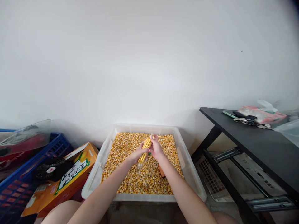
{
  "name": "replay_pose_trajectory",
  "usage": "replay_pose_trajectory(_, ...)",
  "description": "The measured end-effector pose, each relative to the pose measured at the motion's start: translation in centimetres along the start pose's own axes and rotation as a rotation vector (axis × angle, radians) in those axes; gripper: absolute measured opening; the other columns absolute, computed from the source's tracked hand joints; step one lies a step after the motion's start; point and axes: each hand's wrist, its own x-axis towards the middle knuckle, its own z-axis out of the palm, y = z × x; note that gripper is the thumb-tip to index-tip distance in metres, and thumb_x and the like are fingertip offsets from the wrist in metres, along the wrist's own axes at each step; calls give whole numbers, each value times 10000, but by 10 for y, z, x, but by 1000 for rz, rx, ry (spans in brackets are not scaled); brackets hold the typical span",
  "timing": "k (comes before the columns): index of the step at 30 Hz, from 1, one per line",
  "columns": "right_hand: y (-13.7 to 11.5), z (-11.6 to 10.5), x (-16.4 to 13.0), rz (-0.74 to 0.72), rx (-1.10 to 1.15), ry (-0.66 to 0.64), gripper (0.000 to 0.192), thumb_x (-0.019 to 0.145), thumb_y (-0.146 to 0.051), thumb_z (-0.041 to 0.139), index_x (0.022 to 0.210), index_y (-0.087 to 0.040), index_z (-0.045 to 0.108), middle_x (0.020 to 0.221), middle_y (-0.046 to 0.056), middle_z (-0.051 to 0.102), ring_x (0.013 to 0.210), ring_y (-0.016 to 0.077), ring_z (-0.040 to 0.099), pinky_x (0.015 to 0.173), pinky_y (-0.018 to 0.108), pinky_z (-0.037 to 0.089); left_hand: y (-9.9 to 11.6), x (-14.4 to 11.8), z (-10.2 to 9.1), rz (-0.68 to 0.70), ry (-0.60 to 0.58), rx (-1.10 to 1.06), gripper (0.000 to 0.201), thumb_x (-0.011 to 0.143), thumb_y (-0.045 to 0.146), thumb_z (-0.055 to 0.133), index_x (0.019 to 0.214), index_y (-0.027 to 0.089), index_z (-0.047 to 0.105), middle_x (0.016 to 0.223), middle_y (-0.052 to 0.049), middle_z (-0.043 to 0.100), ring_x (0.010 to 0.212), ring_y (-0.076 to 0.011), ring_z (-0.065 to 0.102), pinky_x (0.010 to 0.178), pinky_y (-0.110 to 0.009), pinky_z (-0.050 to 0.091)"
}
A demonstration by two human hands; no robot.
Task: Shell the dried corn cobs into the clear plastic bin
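From where I'm standing: corn cob (147,143) is up in both hands, above the middle of a translucent plastic bin (144,197). Cob is tilted, top end leaning toward the wall (149,68) and slightly right.

Left hand (139,153): fingers wrapped round the cob, clamped on its middle. Right hand (156,148): curled in against the cob's upper part; can't tell if it's clamped on the cob or only pressing. Hands nearly meet. Small green bit (149,153) between them, too small to ID.

Bin holds a broad layer of loose corn kernels (129,143). Orange-brown piece (161,171) lies on them, partly behind the right forearm.

Left side: blue plastic crate (14,189), black fan (50,169), orange printed cardboard box (87,152). Right side: black table (268,152) with keys (249,119) and a pink-and-white tissue pack (260,114).
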Motion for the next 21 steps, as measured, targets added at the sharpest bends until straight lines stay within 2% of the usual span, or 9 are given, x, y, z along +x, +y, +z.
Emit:
replay_pose_trajectory(5,-5,-1,-1,-23,32,-67,386,660,-324,658,971,-307,432,745,-40,619,682,172,604,513,261,433,0,3,-1,18,-71,-107,567,665,348,687,1136,166,429,500,76,490,356,-74,424,373,-183,348)
replay_pose_trajectory(9,-13,-1,1,48,29,-137,314,708,-441,588,954,-271,492,825,5,651,681,190,605,499,279,426,1,6,-2,56,-91,-101,442,684,353,651,1042,157,479,536,38,548,375,-92,477,386,-199,385)
replay_pose_trajectory(11,-12,-3,3,57,-47,-108,332,708,-486,595,925,-254,500,791,2,646,634,180,590,460,255,391,2,6,-2,79,-67,-37,430,691,335,640,1049,167,473,570,21,583,394,-108,507,403,-215,416)
replay_pose_trajectory(14,-5,-7,5,-4,-258,-33,332,661,-426,681,882,-249,509,690,-40,605,538,136,530,424,215,331,0,7,-2,105,-46,128,379,736,362,599,1049,182,485,586,12,602,412,-124,540,424,-231,439)
replay_pose_trajectory(16,-1,-9,5,-55,-351,6,319,651,-396,700,873,-253,520,624,-66,559,503,113,485,436,205,327,-2,8,-2,128,-32,242,303,763,380,563,981,176,512,549,15,582,412,-131,545,419,-228,432)
replay_pose_trajectory(21,5,-9,6,-110,-334,44,292,666,-427,680,821,-250,508,620,-72,548,539,108,498,508,213,381,-8,12,-2,164,19,373,221,655,233,642,821,175,507,528,50,536,356,-91,474,383,-204,390)
